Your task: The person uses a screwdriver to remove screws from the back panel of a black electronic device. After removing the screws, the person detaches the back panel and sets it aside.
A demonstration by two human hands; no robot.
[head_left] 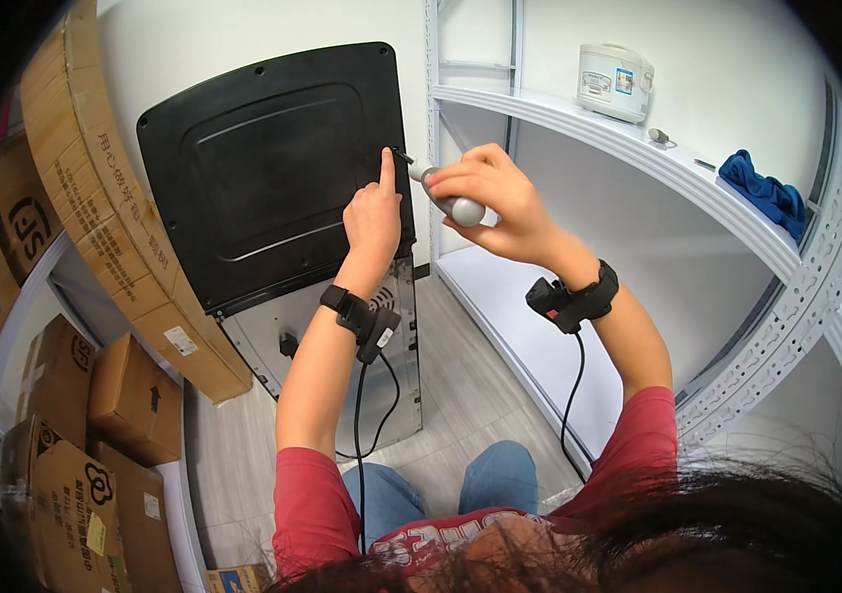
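Black back panel (272, 168) of the upright appliance: my left hand (373, 219) presses one extended forefinger at its right edge. My right hand (488, 188), fingers clamped, holds the grey-handled screwdriver (445, 198) beside that fingertip. Brown cartons (134, 395) with white labels lie well left.

Black rear panel (263, 168) on appliance, with embossed rectangular outline; lower housing (342, 356) silver-grey, with small dot-perforated vent. Screwdriver (450, 198) grey-handled, dark shaft. Wrist straps (366, 318) black, with black cables. Sleeves (312, 504) red; trousers (490, 474) blue denim. Shelving (638, 148) white, uprights patterned with rows of punched holes. Rice cooker (616, 81) white with blue and red label. Cloth (762, 188) deep blue. Cartons (134, 395) brown cardboard, black printed markings. Floor (460, 395) pale grey wood-grain planks. Wall (193, 49) plain white.
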